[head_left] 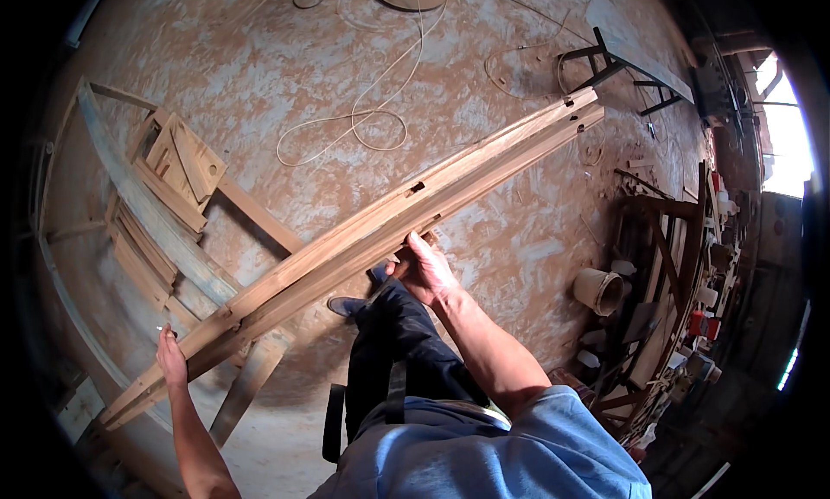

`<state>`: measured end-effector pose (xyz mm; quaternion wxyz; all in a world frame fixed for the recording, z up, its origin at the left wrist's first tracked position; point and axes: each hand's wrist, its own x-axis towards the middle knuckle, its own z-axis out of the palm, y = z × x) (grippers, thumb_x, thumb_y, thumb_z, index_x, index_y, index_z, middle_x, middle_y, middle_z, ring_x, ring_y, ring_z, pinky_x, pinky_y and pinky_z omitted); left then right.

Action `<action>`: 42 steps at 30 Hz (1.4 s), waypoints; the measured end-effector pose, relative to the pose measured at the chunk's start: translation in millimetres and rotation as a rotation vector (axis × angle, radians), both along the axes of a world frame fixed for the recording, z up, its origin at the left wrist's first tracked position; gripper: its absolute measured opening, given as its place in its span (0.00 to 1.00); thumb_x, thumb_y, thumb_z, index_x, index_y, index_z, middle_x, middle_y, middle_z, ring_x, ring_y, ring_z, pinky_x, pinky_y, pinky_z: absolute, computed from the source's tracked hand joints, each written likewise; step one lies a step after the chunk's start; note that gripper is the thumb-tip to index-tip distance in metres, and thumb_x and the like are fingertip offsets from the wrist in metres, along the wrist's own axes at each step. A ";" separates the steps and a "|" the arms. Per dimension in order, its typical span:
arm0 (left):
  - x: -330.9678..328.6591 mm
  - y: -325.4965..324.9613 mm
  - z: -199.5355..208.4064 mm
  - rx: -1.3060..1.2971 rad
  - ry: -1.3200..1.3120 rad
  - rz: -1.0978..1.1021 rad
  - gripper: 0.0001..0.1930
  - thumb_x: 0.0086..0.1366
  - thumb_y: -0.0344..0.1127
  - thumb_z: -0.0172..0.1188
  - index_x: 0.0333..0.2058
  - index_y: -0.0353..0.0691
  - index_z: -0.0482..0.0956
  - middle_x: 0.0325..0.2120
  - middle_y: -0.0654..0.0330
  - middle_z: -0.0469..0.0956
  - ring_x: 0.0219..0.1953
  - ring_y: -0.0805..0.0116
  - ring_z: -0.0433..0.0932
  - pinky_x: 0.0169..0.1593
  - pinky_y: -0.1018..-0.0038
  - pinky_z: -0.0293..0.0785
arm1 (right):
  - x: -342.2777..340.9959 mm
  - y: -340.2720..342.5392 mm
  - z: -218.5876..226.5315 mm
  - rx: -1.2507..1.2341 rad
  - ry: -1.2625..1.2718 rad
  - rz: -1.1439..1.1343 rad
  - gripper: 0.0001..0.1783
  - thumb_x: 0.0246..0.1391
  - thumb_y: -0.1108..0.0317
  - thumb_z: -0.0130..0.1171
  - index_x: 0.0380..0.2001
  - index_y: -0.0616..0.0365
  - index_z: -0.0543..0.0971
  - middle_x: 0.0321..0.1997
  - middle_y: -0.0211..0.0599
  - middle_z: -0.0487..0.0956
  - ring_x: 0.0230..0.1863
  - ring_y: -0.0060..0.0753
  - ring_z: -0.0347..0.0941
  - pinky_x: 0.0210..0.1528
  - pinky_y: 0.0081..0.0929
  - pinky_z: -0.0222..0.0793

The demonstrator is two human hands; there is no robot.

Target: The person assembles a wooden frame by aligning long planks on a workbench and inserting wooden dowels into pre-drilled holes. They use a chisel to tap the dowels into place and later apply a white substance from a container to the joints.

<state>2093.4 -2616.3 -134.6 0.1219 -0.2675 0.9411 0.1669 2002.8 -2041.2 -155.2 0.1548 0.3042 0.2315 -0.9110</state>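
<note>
Two long pale wooden beams [333,257] lie side by side and run diagonally from the lower left to the upper right. Dark slots are cut into them near the middle and at the far end. My right hand [425,274] grips the nearer beam from below around its middle, thumb up along the edge and fingers partly hidden underneath. Toward the lower-left end, my left hand [172,356] is closed at the beams' side, with some of its fingers out of sight. A small white-tipped thing shows by its fingers, too small to name.
Under the beams' left part stands a wooden frame [151,214] bearing stacked boards [138,253]. A loose cable [380,114] snakes over the dusty floor. To the right are a white bucket [597,292] and a cluttered rack [666,279]; a dark-legged bench [644,63] stands farther back.
</note>
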 end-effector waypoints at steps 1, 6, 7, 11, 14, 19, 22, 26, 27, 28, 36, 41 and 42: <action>-2.9 -0.2 0.4 -0.008 -0.016 -0.005 0.20 0.71 0.40 0.39 0.53 0.35 0.71 0.46 0.45 0.76 0.48 0.50 0.75 0.54 0.62 0.67 | 0.0 -0.4 0.6 -0.005 -0.008 -0.006 0.17 0.57 0.59 0.61 0.47 0.50 0.73 0.42 0.29 0.77 0.40 0.30 0.72 0.33 0.32 0.73; -10.2 -10.9 -9.0 -0.002 0.080 -0.022 0.18 0.71 0.39 0.39 0.46 0.33 0.74 0.37 0.47 0.77 0.40 0.53 0.75 0.48 0.64 0.69 | -2.5 -5.4 4.0 0.036 -0.030 -0.036 0.16 0.57 0.60 0.62 0.46 0.50 0.73 0.40 0.28 0.76 0.39 0.27 0.71 0.30 0.31 0.73; -11.1 -14.6 -10.9 -0.008 0.096 -0.030 0.18 0.71 0.38 0.39 0.44 0.32 0.74 0.36 0.48 0.77 0.38 0.54 0.75 0.47 0.65 0.69 | -4.6 -7.1 6.4 0.068 -0.025 -0.034 0.16 0.57 0.60 0.62 0.45 0.51 0.73 0.39 0.28 0.76 0.38 0.27 0.71 0.30 0.31 0.73; -14.7 -22.6 -14.8 -0.028 0.087 -0.078 0.17 0.69 0.37 0.39 0.39 0.31 0.75 0.32 0.48 0.76 0.34 0.55 0.74 0.42 0.64 0.69 | -2.6 -6.3 2.9 0.070 -0.029 -0.049 0.14 0.56 0.59 0.62 0.42 0.52 0.75 0.37 0.26 0.75 0.37 0.26 0.70 0.27 0.29 0.72; -17.6 -35.0 -21.1 -0.034 0.139 -0.089 0.17 0.69 0.37 0.40 0.36 0.31 0.75 0.29 0.48 0.75 0.31 0.55 0.73 0.40 0.64 0.68 | -4.9 -8.2 7.6 0.058 -0.053 -0.052 0.14 0.56 0.59 0.62 0.42 0.52 0.75 0.35 0.26 0.75 0.36 0.25 0.70 0.27 0.28 0.71; -22.9 -33.9 -21.5 -0.033 0.126 -0.062 0.17 0.68 0.38 0.40 0.33 0.31 0.75 0.24 0.49 0.74 0.27 0.57 0.71 0.36 0.64 0.67 | -6.1 -9.8 8.1 0.118 -0.030 -0.046 0.13 0.57 0.59 0.61 0.41 0.51 0.73 0.34 0.25 0.74 0.36 0.25 0.70 0.25 0.26 0.71; -33.1 -29.0 -11.4 -0.014 -0.004 -0.047 0.17 0.68 0.38 0.41 0.30 0.32 0.75 0.21 0.49 0.72 0.25 0.59 0.70 0.34 0.64 0.66 | -8.5 -12.3 7.5 0.174 -0.022 -0.043 0.13 0.57 0.58 0.61 0.40 0.51 0.72 0.33 0.25 0.74 0.37 0.25 0.71 0.23 0.25 0.71; -29.7 -45.6 -21.5 -0.004 0.107 -0.173 0.18 0.66 0.39 0.41 0.27 0.32 0.74 0.21 0.47 0.72 0.26 0.55 0.70 0.35 0.63 0.66 | -7.4 -12.3 -1.1 0.217 -0.031 -0.050 0.13 0.58 0.57 0.60 0.40 0.50 0.72 0.33 0.26 0.74 0.37 0.26 0.71 0.22 0.24 0.71; -35.5 -36.2 -15.4 0.012 0.088 -0.146 0.18 0.66 0.39 0.41 0.26 0.32 0.74 0.21 0.46 0.72 0.27 0.54 0.71 0.36 0.62 0.66 | -7.0 -12.4 -0.3 0.211 -0.027 -0.056 0.13 0.58 0.57 0.60 0.40 0.50 0.72 0.34 0.26 0.74 0.37 0.26 0.71 0.22 0.24 0.71; -38.2 -30.9 -13.3 0.029 0.070 -0.119 0.18 0.66 0.39 0.41 0.26 0.32 0.74 0.21 0.46 0.72 0.28 0.52 0.72 0.36 0.62 0.66 | -6.3 -12.4 0.8 0.205 -0.023 -0.063 0.13 0.58 0.57 0.60 0.40 0.50 0.72 0.34 0.26 0.74 0.37 0.26 0.71 0.22 0.24 0.71; -42.1 -48.4 -24.9 -0.004 0.013 -0.182 0.18 0.62 0.38 0.43 0.24 0.30 0.74 0.26 0.42 0.75 0.32 0.45 0.73 0.40 0.59 0.66 | -7.2 -11.3 2.4 0.250 0.023 0.002 0.15 0.58 0.55 0.59 0.43 0.50 0.73 0.37 0.27 0.76 0.39 0.27 0.72 0.23 0.23 0.68; -28.9 -63.5 -30.3 -0.075 0.040 -0.275 0.17 0.61 0.38 0.44 0.25 0.29 0.76 0.29 0.41 0.76 0.34 0.44 0.74 0.41 0.59 0.67 | -8.2 -13.7 2.6 0.283 0.020 0.021 0.16 0.58 0.54 0.58 0.42 0.51 0.72 0.37 0.28 0.76 0.39 0.29 0.73 0.23 0.23 0.68; -32.5 -53.3 -27.9 -0.069 0.051 -0.245 0.17 0.61 0.37 0.44 0.26 0.29 0.76 0.29 0.41 0.76 0.35 0.44 0.74 0.41 0.59 0.67 | -8.1 -12.4 2.5 0.292 0.015 0.015 0.16 0.58 0.54 0.58 0.42 0.51 0.72 0.37 0.28 0.76 0.39 0.29 0.73 0.23 0.23 0.68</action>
